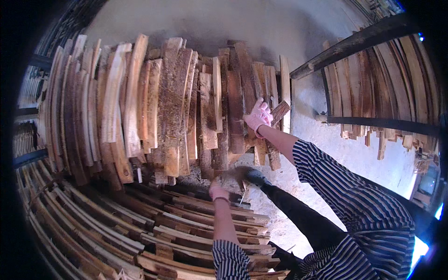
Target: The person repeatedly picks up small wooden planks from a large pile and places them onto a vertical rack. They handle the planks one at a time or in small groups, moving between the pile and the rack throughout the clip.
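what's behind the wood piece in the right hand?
Behind the short wood piece held by the right hand: upright slabs leaning against a grey wall. Their lower parts there are covered by hand and forearm.

Pink gloves (258, 116), navy-white striped sleeves (322, 172), black trousers (303, 217), brown-tan planks (172, 98), grey floor (359, 158).

Both hands wear pink gloves: left hand (218, 191), right hand (259, 115). The shirt (354, 196) is dark with thin white stripes, sleeves pushed up above the forearms. The trousers (303, 217) are black, the shoe (255, 177) dark.
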`<act>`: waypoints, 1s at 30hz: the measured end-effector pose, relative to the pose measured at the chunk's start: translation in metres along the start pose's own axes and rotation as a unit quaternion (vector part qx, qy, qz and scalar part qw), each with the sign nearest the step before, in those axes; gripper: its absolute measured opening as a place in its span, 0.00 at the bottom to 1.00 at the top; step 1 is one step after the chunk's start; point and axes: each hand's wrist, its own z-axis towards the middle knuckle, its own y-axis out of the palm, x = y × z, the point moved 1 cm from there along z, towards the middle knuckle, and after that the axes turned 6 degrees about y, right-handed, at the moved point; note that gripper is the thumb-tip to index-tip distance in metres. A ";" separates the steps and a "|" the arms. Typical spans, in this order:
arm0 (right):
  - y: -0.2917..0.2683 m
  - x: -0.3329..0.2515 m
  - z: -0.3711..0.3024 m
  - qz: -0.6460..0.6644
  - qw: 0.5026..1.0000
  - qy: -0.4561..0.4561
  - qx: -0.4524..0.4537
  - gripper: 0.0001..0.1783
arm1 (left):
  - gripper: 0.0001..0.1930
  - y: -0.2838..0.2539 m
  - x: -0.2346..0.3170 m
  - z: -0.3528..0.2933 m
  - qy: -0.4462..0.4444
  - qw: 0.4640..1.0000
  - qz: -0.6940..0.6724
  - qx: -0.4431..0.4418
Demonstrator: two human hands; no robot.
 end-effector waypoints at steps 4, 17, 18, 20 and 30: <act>-0.001 -0.001 0.014 0.028 0.998 0.053 -0.035 0.53 | 0.24 0.026 -0.054 0.056 0.131 0.665 -0.696 0.239; 0.085 0.184 -0.111 0.663 0.676 0.184 -0.264 0.35 | 0.22 0.065 0.134 -0.153 -0.323 0.558 -0.757 -0.103; 0.085 0.189 -0.110 0.659 0.663 0.208 -0.288 0.32 | 0.24 0.065 0.144 -0.160 -0.318 0.568 -0.751 -0.108; 0.073 0.198 -0.107 0.617 0.669 0.291 -0.293 0.27 | 0.24 0.068 0.160 -0.172 -0.339 0.567 -0.738 -0.136; 0.002 0.170 -0.071 0.685 0.705 0.055 -0.172 0.48 | 0.26 0.022 0.207 -0.130 -0.119 0.744 -0.642 -0.144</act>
